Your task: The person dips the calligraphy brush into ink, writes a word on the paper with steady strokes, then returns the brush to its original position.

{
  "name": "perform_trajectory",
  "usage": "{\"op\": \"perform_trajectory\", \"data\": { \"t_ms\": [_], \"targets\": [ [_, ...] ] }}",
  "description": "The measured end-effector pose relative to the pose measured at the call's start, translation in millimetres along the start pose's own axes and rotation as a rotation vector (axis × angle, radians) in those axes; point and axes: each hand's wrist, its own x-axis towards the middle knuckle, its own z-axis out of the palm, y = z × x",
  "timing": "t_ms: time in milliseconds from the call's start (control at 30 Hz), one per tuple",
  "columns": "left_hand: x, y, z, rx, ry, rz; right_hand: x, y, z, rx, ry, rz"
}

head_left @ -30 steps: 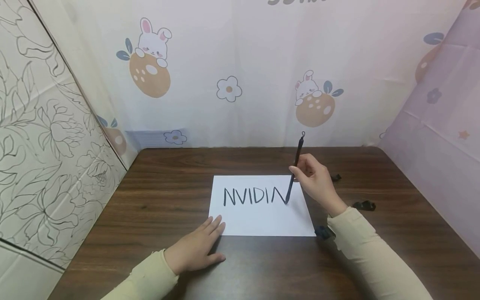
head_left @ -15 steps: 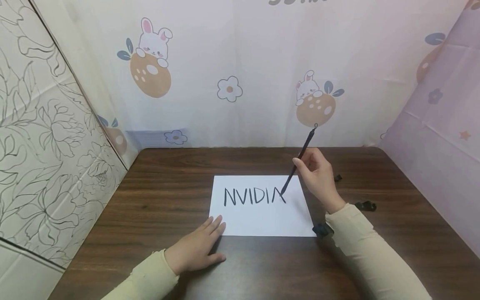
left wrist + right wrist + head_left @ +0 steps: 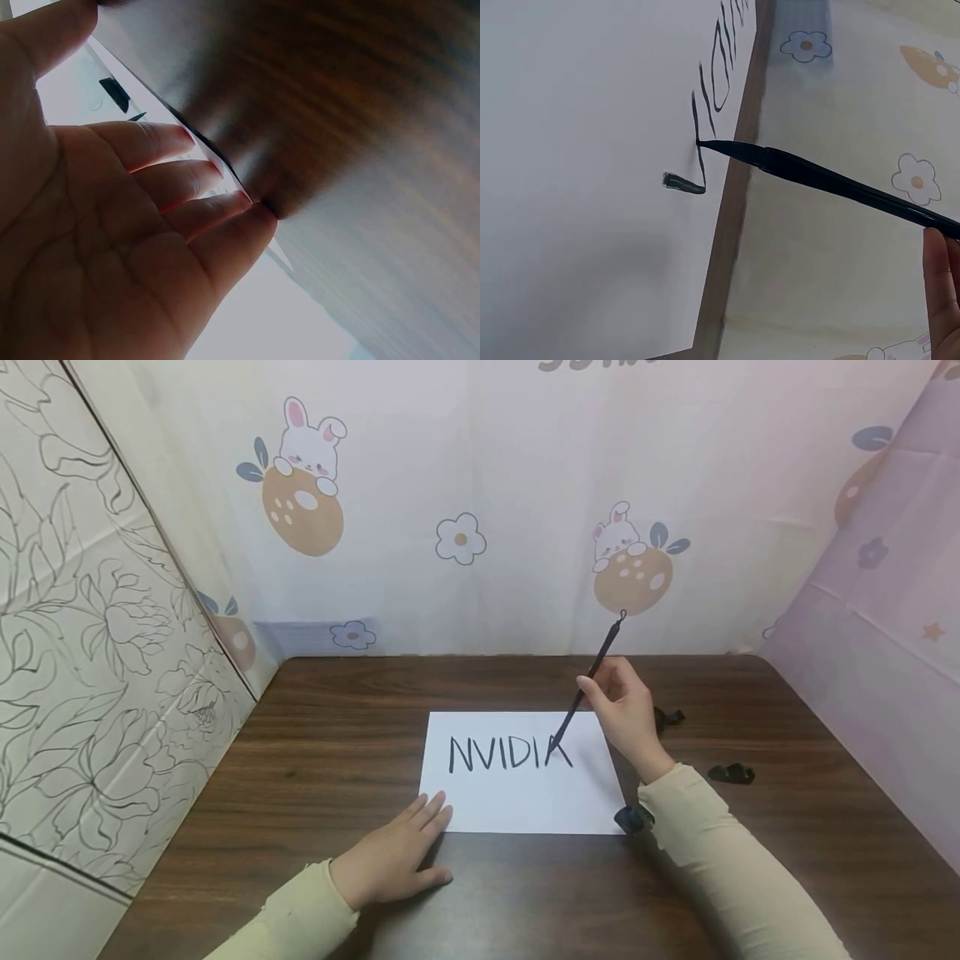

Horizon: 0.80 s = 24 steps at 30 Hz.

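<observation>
A white sheet of paper (image 3: 517,806) lies on the dark wooden table, with "NVIDIA" in black strokes across its upper half. My right hand (image 3: 628,714) pinches a slim black writing brush (image 3: 606,647) by its shaft, thumb against fingers. The brush slants up to the right and ends in a small loop. Its pointed bristles (image 3: 731,149) meet the left stroke of the last letter in the right wrist view. My left hand (image 3: 393,856) lies flat with fingers spread, fingertips on the sheet's lower left corner and thumb on the wood.
Two small black objects (image 3: 731,773) lie on the table (image 3: 330,760) right of the paper. A dark device (image 3: 632,820) sits at the right cuff, over the sheet's lower right corner. Behind stands a curtain (image 3: 525,568) printed with rabbits; a floral panel (image 3: 112,610) stands left.
The brush tip has gone from the foot of the last letter's right stroke up and leftward to its left stroke. My right hand shifted slightly left; the left hand stayed still.
</observation>
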Motion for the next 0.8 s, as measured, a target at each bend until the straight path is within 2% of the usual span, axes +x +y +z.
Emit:
{"op": "perform_trajectory", "data": {
  "t_ms": [400, 633, 800],
  "targets": [
    [-0.5, 1.5, -1.6, -0.002, -0.003, 0.002, -1.9, 4.4, -1.8, -0.025, -0.013, -0.007],
    [-0.4, 1.9, -1.3, -0.009, 0.007, 0.006, 1.7, 31.9, -1.3, -0.046, -0.009, -0.003],
    [-0.7, 1.6, -1.4, -0.012, 0.015, 0.012, 2.1, 33.1, -2.7, -0.067, 0.01, -0.04]
  ]
}}
